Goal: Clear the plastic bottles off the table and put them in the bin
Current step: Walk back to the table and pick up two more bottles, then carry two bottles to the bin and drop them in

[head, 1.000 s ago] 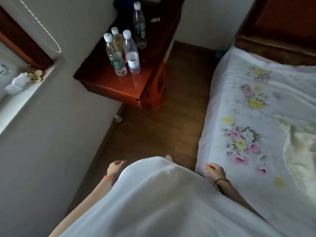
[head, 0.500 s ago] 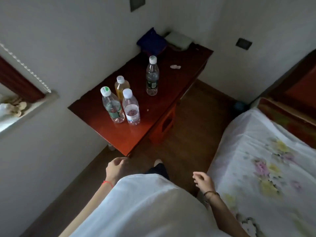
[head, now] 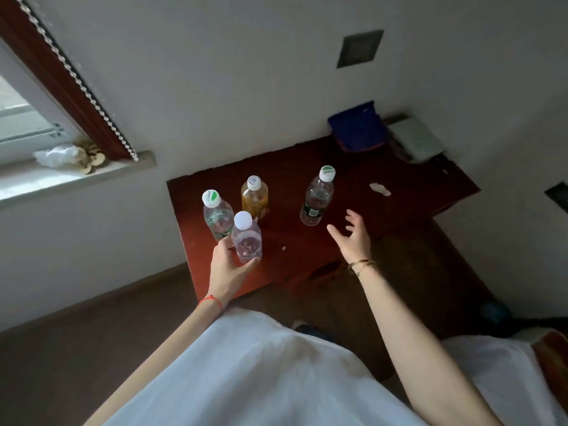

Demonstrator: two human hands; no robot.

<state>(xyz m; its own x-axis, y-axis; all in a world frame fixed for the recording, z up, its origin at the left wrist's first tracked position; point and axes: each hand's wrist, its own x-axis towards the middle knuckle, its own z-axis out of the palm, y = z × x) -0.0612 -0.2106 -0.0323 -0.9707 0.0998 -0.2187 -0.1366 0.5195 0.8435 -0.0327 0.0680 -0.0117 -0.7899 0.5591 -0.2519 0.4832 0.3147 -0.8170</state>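
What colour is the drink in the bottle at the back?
Orange-yellow, in the orange drink bottle; the head view shows it.

Red-brown table (head: 307, 250); orange bottle (head: 254, 199); blue pouch (head: 356, 129).

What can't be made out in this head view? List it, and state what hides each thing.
- The bin: none shows anywhere in the head view.
- Left hand on the white-capped bottle: fingers curl at its base, but the bottle hides how firmly they close.
- Green-labelled bottle: label print too small to read.
- Scrap on the table: too small to identify.
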